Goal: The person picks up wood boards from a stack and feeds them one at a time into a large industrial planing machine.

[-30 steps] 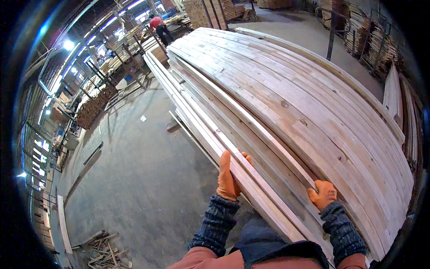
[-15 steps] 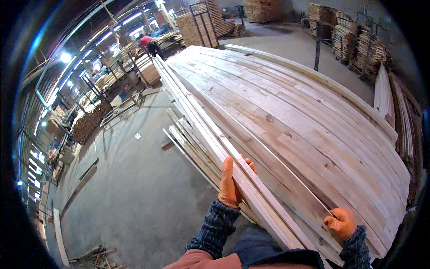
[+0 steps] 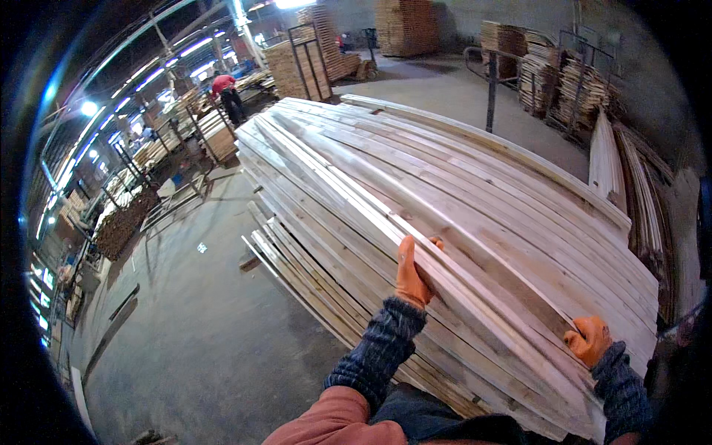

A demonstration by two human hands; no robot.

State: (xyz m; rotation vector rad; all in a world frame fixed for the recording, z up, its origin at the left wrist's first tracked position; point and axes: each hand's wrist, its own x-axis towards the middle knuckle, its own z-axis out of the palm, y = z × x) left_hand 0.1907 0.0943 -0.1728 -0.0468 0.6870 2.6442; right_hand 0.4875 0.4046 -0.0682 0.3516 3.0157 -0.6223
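My left hand [image 3: 411, 282], in an orange glove, is closed around a pair of long, narrow wooden boards [image 3: 475, 302], thumb on the near side and fingertips over the far side. The boards run away from me and overlie the wide stack of planks [image 3: 475, 174]. On the right, my right hand [image 3: 589, 341], also gloved in orange, is closed on the edge of a long plank [image 3: 512, 285] that looks tilted up. Its fingertips are partly hidden. Knots and lengthwise seams mark the pale wood.
Looser, narrow boards [image 3: 297, 259] jut from the stack's left side over the grey floor [image 3: 200, 334]. Further off, a person in red [image 3: 224, 87] bends beside timber piles. Wood stacks [image 3: 408, 28] stand at the back, and a metal cart frame [image 3: 491, 93] stands beyond the stack.
My left hand and its boards have shifted right, closer to the tilted plank, uncovering planks on the stack's left side. My right hand has moved slightly right and up. The view has shifted too.
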